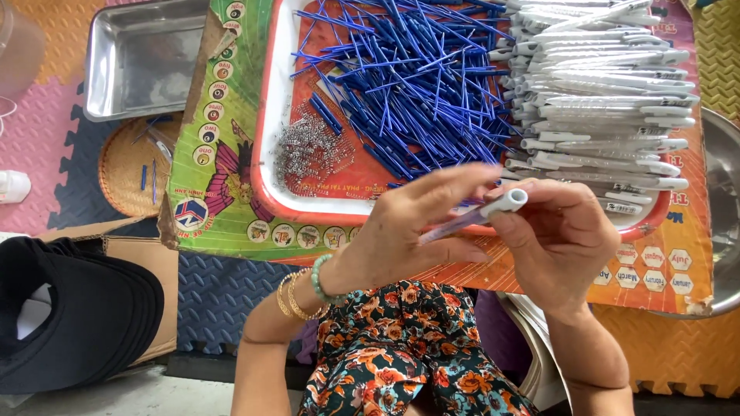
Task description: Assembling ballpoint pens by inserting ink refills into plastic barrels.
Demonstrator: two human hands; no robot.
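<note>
Flowery cloth [401, 354] on my lap sits closest to me, right under my arms. Past it lies a big cardboard sheet [231, 115] with bright pictures, and on it a red and white tray [270, 139]. Inside the tray I see a big heap of blue ink tubes [408, 77], a stack of white pen shells [601, 100] to the right of it, and a little pile of tiny metal springs [308, 150] on the left side. A shiny metal pan [142, 54] rests off to the left, with a round woven lid [139, 166] below it.

My left hand [408, 231] and right hand [559, 239] meet just in front of the tray. Each grip is pressed together on one white pen shell [482, 214]: the left pinches its lower end, the right wraps its top. It slants up to the right between my hands.
</note>
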